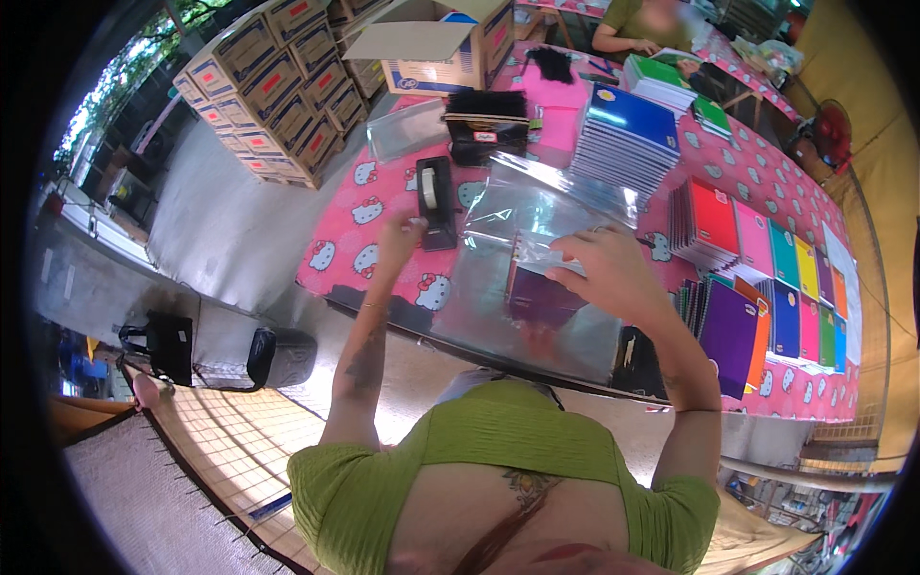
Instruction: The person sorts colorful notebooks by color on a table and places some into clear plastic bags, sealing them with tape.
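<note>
My left hand (399,240) is closed beside a black tape dispenser (434,203), its fingertips together. Anything pinched there is too small to make out. In front of me a dark purple notebook (542,295) lies inside a clear plastic bag (525,251), on a sheet of glossy clear plastic (474,305). My right hand (613,273) rests over the bag's right side, with thumb and forefinger closed on the plastic. More clear plastic bags (498,196) lie flat just beyond the notebook.
Behind the bags stand a black box (486,129) and a tall stack of blue spiral notebooks (625,139). Several colored notebook stacks (757,244) line the right side. An open carton (436,72) is at the far edge; stacked cartons (273,91) stand left. Another person (647,29) sits across.
</note>
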A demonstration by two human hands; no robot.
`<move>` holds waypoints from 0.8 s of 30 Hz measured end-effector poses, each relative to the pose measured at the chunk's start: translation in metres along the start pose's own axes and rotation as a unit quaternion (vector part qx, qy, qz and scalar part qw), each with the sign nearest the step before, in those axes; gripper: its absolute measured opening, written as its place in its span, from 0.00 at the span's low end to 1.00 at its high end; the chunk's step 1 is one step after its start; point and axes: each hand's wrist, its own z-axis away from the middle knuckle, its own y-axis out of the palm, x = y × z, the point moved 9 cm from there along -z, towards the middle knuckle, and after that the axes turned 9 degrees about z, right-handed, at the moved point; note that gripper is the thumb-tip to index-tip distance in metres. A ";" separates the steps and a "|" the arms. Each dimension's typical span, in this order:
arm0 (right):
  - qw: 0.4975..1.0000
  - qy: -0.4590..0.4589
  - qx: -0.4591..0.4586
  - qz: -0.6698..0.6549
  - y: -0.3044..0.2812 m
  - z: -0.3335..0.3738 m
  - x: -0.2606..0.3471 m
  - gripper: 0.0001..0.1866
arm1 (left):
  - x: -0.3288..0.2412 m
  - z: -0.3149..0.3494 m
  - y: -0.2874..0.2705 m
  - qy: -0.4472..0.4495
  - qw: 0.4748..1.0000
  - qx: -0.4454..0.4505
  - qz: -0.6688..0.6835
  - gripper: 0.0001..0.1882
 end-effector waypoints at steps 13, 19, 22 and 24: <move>0.986 0.132 -0.101 0.005 0.026 -0.039 0.006 0.12 | 0.075 0.060 0.062 -0.261 0.887 -0.061 0.377 0.10; 0.981 0.140 -0.127 0.036 0.020 -0.030 0.004 0.15 | -0.042 0.008 0.018 -0.002 0.954 0.121 -0.274 0.08; 0.981 0.154 -0.117 0.037 0.017 -0.034 0.013 0.16 | -0.136 0.018 0.047 0.115 0.920 0.254 0.274 0.10; 0.980 0.150 -0.125 0.035 0.015 -0.034 0.015 0.17 | -0.177 0.020 0.077 0.134 0.880 0.348 0.294 0.12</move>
